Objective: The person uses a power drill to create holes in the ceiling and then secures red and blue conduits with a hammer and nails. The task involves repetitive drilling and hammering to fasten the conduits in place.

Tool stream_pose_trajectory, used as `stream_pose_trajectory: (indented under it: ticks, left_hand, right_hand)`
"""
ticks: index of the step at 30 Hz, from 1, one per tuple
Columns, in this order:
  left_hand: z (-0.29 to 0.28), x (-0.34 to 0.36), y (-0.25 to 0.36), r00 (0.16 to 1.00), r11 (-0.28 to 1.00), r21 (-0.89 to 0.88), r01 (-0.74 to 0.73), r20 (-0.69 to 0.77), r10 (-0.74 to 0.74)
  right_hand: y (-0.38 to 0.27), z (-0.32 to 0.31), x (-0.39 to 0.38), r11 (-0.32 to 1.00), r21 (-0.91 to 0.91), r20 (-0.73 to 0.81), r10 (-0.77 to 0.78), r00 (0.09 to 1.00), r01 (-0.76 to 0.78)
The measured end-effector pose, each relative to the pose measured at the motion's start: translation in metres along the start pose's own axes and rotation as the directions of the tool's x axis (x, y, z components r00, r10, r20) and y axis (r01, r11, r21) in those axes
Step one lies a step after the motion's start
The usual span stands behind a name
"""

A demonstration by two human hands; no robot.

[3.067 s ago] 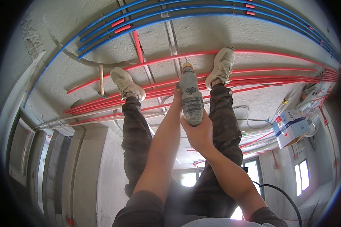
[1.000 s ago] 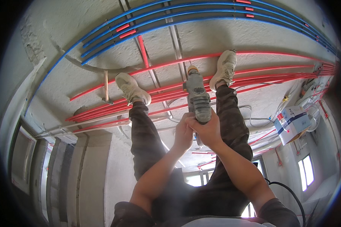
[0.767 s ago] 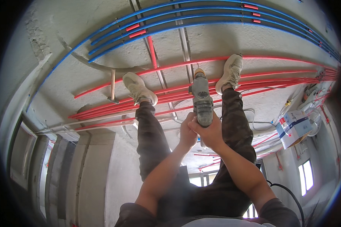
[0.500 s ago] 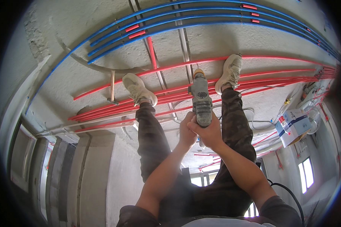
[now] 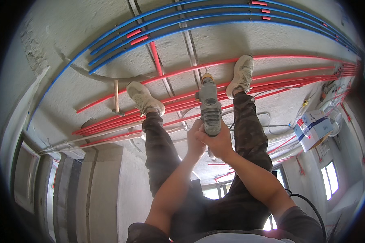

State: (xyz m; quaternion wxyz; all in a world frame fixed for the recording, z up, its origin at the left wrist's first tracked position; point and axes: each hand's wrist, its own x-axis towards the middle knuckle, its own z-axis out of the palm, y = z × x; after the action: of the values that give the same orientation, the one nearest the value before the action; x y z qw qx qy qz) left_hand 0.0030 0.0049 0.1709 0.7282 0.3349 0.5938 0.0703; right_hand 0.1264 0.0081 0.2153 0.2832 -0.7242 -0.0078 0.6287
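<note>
A grey rotary hammer drill [image 5: 210,106] with an orange-yellow collar is held between my legs, its nose pointing away from me toward the floor. My left hand [image 5: 196,141] and my right hand [image 5: 220,142] are both closed around its rear end, side by side. The collar is close to the long red pipe [image 5: 221,63] and a metal conduit [image 5: 190,50] on the floor. Whether the bit touches the concrete I cannot tell. My left shoe [image 5: 144,97] and right shoe [image 5: 240,75] stand among the red pipes, either side of the drill.
Blue pipes [image 5: 182,18] with short red sleeves run across the far floor. Several red pipes [image 5: 182,102] lie beneath my feet. A wooden-handled hammer [image 5: 116,95] lies beside my left shoe. At right stands a blue and white box [image 5: 314,129]; a black cable [image 5: 312,202] trails behind me.
The whole scene has shifted slightly left and up in the picture. Both hands keep their hold on the rotary hammer drill, which stays about the same place between my feet.
</note>
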Motion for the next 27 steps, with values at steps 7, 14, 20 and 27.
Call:
stream_pose_trajectory:
  ticks: [7, 14, 20, 27]
  left_hand:
    - [-0.013, 0.014, -0.012, 0.972, 0.961, 0.245, -0.131, -0.158, 0.172]
    - [-0.006, 0.021, -0.019, 0.962, 0.956, -0.23, 0.183, -0.157, -0.222]
    - [-0.008, 0.042, -0.05, 0.891, 0.913, -0.215, 0.346, -0.23, -0.392]
    - [0.035, 0.124, -0.078, 0.931, 0.689, -0.629, 0.361, 0.2, -0.305]
  right_hand:
    - [0.0, 0.005, -0.004, 0.994, 0.105, -0.023, -0.027, 0.999, 0.029]
    - [-0.014, -0.012, -0.012, 0.982, 0.176, -0.061, 0.072, 0.996, -0.06]
    - [-0.02, -0.038, -0.031, 0.988, -0.097, -0.101, 0.109, 0.989, -0.118]
    - [-0.039, -0.06, -0.046, 0.987, -0.101, -0.042, 0.118, 0.992, -0.122]
